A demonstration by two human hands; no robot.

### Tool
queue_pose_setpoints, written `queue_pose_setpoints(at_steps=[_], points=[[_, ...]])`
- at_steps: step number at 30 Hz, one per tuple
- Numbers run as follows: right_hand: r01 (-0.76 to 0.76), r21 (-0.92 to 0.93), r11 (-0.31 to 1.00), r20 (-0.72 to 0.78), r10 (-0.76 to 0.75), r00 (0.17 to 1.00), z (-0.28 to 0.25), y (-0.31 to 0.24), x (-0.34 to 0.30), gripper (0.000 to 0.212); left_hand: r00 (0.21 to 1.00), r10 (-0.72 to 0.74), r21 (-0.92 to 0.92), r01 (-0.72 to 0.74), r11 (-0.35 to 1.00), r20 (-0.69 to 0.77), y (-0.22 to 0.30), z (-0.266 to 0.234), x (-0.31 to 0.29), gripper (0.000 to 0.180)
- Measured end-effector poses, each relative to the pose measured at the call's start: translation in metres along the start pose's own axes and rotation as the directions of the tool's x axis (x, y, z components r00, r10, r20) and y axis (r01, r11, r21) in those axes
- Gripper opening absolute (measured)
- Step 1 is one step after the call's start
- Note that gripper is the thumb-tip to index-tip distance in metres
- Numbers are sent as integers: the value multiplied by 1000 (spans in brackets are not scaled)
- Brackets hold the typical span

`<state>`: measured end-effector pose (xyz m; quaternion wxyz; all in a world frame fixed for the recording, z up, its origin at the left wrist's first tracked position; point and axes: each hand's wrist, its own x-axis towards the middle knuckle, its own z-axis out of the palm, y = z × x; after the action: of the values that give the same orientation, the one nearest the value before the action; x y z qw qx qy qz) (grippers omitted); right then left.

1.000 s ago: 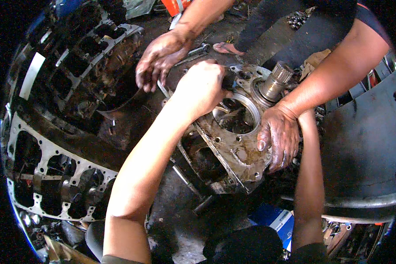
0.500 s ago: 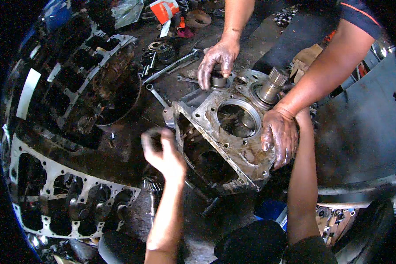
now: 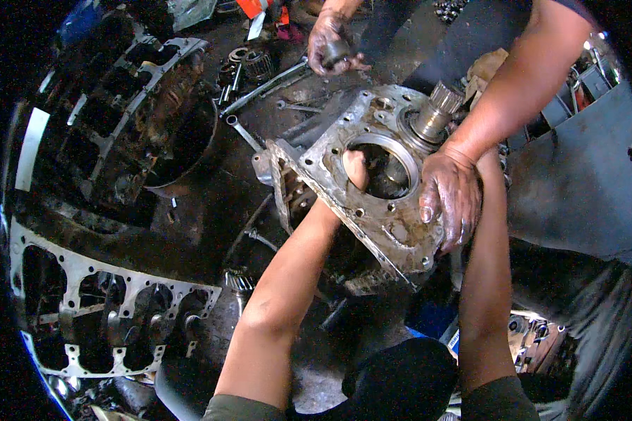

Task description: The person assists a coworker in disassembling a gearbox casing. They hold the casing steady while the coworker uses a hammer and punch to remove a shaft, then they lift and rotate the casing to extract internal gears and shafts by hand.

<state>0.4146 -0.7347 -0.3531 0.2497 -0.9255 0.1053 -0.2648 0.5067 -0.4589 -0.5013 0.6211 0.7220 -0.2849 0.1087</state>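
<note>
A greasy cast metal housing (image 3: 316,172) with a large round bore stands tilted in front of me. My left hand (image 3: 356,170) reaches inside it from the open near side. Part of that hand shows through the bore, but its fingers are mostly hidden. My right forearm (image 3: 490,281) runs up along the housing's right side, and the hand at its end is hidden behind a co-worker's hand (image 3: 453,196), which rests on the housing. In the co-worker's other hand (image 3: 323,35) is a short dark metal cylinder (image 3: 336,52). A splined shaft (image 3: 440,112) sticks up from the housing's far right corner.
Wrenches (image 3: 267,89) and small gears (image 3: 258,64) lie on the dirty floor at the far left. A long engine block (image 3: 77,263) fills the left side. A gear shaft (image 3: 239,282) is beside my left forearm. A grey panel (image 3: 576,168) stands at right.
My left hand has gone from the air beside the housing to inside it. The co-worker's hand has lifted the cylinder off the housing's far edge and moved it away.
</note>
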Motion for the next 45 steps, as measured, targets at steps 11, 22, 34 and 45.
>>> queue_pose_setpoints(at_steps=[11,22,34,45], points=[[82,-66,994,25,-81,996,3,-7,1,46,996,61,-16,-63,998,-62,40,-26,-10,17],[14,-176,984,-6,-15,1000,-1,-22,-2,45,614,-691,-191,679,709,-381,94,-179,-93,25],[-68,-77,995,-31,66,997,4,-48,-8,43,974,133,435,-201,877,181,156,-169,68,22],[-129,-43,991,-6,128,992,2,-69,-11,52,882,137,540,-392,745,451,133,-118,90,17]])
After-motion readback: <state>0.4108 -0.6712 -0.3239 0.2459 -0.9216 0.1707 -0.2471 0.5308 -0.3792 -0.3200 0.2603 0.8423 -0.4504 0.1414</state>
